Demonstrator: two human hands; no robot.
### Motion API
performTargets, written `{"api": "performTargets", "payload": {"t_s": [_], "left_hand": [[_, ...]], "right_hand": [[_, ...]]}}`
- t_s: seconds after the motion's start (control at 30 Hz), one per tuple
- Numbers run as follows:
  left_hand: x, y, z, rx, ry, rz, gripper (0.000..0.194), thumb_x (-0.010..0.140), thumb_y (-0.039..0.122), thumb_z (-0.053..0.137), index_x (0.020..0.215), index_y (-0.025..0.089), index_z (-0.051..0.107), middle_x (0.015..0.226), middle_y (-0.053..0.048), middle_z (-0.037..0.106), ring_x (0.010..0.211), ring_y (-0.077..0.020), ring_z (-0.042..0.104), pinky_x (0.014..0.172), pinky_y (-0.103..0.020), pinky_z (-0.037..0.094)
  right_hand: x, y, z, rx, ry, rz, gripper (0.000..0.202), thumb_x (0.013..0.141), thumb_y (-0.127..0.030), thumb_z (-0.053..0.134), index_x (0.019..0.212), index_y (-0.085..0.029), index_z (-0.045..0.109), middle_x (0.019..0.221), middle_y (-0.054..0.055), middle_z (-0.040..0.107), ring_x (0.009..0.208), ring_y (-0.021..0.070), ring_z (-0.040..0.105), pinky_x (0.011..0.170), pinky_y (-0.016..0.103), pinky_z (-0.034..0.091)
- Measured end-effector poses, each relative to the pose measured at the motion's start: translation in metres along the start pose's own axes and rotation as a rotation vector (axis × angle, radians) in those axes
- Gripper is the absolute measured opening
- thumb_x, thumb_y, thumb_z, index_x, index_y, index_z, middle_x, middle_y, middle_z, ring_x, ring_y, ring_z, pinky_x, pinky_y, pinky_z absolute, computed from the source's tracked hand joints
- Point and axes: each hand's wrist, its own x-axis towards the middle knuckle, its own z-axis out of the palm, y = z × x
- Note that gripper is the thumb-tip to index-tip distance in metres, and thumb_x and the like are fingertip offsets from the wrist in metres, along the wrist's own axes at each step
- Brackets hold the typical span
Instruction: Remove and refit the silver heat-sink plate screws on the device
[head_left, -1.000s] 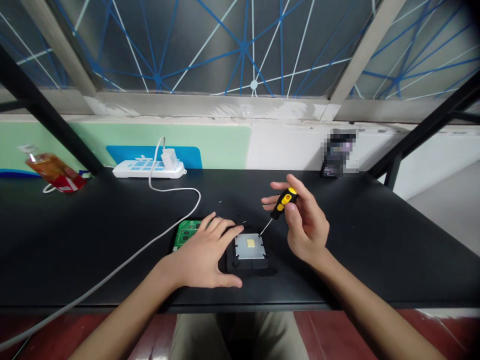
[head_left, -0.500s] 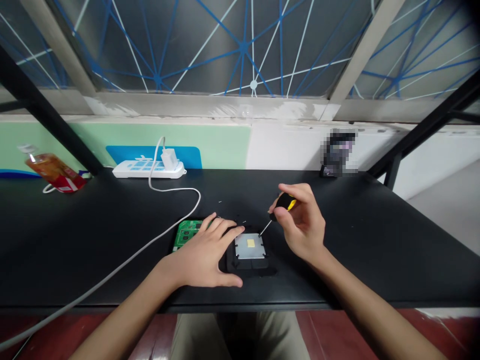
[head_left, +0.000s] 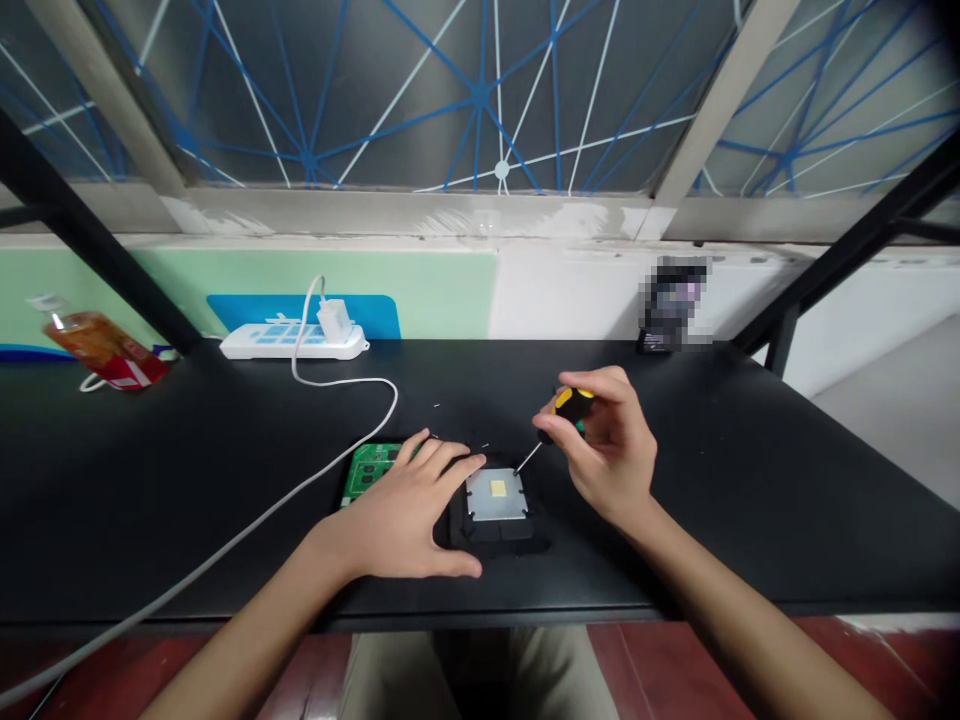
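Between the fingers of my right hand (head_left: pixel 611 440) is a black and yellow screwdriver (head_left: pixel 573 404), tilted so that its thin shaft slants down to the left. Its tip meets the upper right corner of a silver metal plate (head_left: pixel 487 507), which has a pale yellow square (head_left: pixel 498 488) in its middle. The plate sits in a black housing (head_left: pixel 510 547). My left hand (head_left: pixel 409 515) lies flat with fingers spread over the housing's left side, partly covering a green circuit board (head_left: pixel 367 470). Small screws (head_left: pixel 485 445) lie just behind the housing.
A white cable (head_left: pixel 300 480) runs across the black table (head_left: pixel 750 500) from a charger (head_left: pixel 334 320) in a white power strip (head_left: pixel 300 345). A bottle (head_left: pixel 109 345) stands at the far left. A pixelated dark object (head_left: pixel 671 305) leans against the back wall.
The screwdriver handle has turned in my right fingers, showing more yellow. Its tip stays at the same plate corner. My left hand keeps its place, while the whole view shifts slightly.
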Motion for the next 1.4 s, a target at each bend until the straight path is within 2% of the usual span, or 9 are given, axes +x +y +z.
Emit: {"api": "performTargets", "payload": {"t_s": [0.1,0.23,0.33,0.43,0.7,0.87,0.97,1.13,1.4], "left_hand": [[0.000,0.000,-0.001,0.010,-0.002,0.001,0.100,0.075,0.067,0.076,0.153,0.020,0.035,0.148,-0.015,0.048,0.143,-0.0388,0.039,0.124,-0.064,0.012],[0.001,0.000,-0.001,0.020,-0.007,-0.002,0.100,0.075,0.069,0.075,0.153,0.020,0.035,0.148,-0.016,0.048,0.144,-0.0385,0.039,0.124,-0.064,0.012],[0.000,-0.001,0.000,0.021,-0.006,-0.002,0.100,0.075,0.071,0.074,0.153,0.019,0.035,0.148,-0.016,0.048,0.144,-0.0383,0.039,0.124,-0.064,0.012],[0.000,-0.001,0.000,0.012,-0.001,-0.002,0.100,0.075,0.070,0.075,0.153,0.020,0.035,0.149,-0.015,0.047,0.144,-0.0386,0.038,0.124,-0.064,0.012],[0.001,0.000,0.000,0.020,-0.007,-0.004,0.099,0.076,0.069,0.075,0.153,0.020,0.036,0.148,-0.015,0.048,0.143,-0.0381,0.039,0.124,-0.064,0.013],[0.001,0.000,0.001,0.013,0.000,-0.002,0.098,0.076,0.069,0.075,0.153,0.022,0.036,0.148,-0.015,0.048,0.143,-0.0387,0.039,0.124,-0.064,0.013],[0.000,-0.001,0.002,0.006,0.008,0.004,0.099,0.076,0.070,0.074,0.154,0.023,0.033,0.148,-0.014,0.048,0.143,-0.0383,0.039,0.124,-0.063,0.013],[0.000,-0.002,0.001,0.014,0.006,-0.001,0.102,0.075,0.069,0.076,0.154,0.021,0.033,0.149,-0.014,0.047,0.144,-0.0378,0.038,0.125,-0.062,0.012],[0.001,0.001,-0.001,-0.002,-0.012,-0.011,0.100,0.076,0.069,0.074,0.154,0.021,0.033,0.148,-0.015,0.048,0.144,-0.0396,0.038,0.124,-0.064,0.012]], "right_hand": [[-0.002,0.002,0.000,-0.010,0.003,-0.079,0.043,0.082,-0.022,0.079,0.120,-0.033,0.063,0.099,0.002,0.057,0.077,0.0176,0.063,0.065,0.039,0.055],[-0.006,-0.004,0.002,0.078,-0.068,-0.043,0.037,0.100,-0.026,0.051,0.136,-0.032,0.056,0.116,0.007,0.057,0.087,0.0192,0.070,0.073,0.044,0.059],[-0.008,-0.010,0.003,0.104,-0.102,0.017,0.045,0.103,-0.023,0.039,0.146,-0.033,0.048,0.130,0.009,0.059,0.097,0.0207,0.072,0.080,0.046,0.062],[-0.007,-0.010,0.004,0.085,-0.102,0.042,0.050,0.101,-0.019,0.045,0.149,-0.034,0.043,0.128,0.009,0.062,0.097,0.0198,0.072,0.084,0.046,0.062],[-0.007,0.000,0.002,-0.027,-0.029,-0.056,0.058,0.081,-0.014,0.078,0.131,-0.037,0.060,0.105,0.004,0.055,0.086,0.0189,0.063,0.068,0.039,0.061],[-0.009,-0.006,0.003,0.128,-0.105,0.016,0.044,0.100,-0.023,0.050,0.141,-0.035,0.052,0.130,0.009,0.053,0.103,0.0227,0.070,0.078,0.045,0.065],[-0.008,-0.009,0.004,0.118,-0.110,0.056,0.047,0.103,-0.021,0.040,0.147,-0.034,0.047,0.136,0.010,0.058,0.107,0.0229,0.071,0.081,0.045,0.065],[-0.005,-0.009,0.003,0.010,-0.096,0.045,0.056,0.097,-0.013,0.054,0.148,-0.036,0.046,0.122,0.006,0.066,0.094,0.0180,0.071,0.079,0.039,0.062],[0.000,-0.005,0.002,-0.101,0.019,-0.127,0.051,0.079,-0.016,0.080,0.124,-0.034,0.062,0.096,0.002,0.059,0.085,0.0181,0.057,0.064,0.033,0.052]]}}
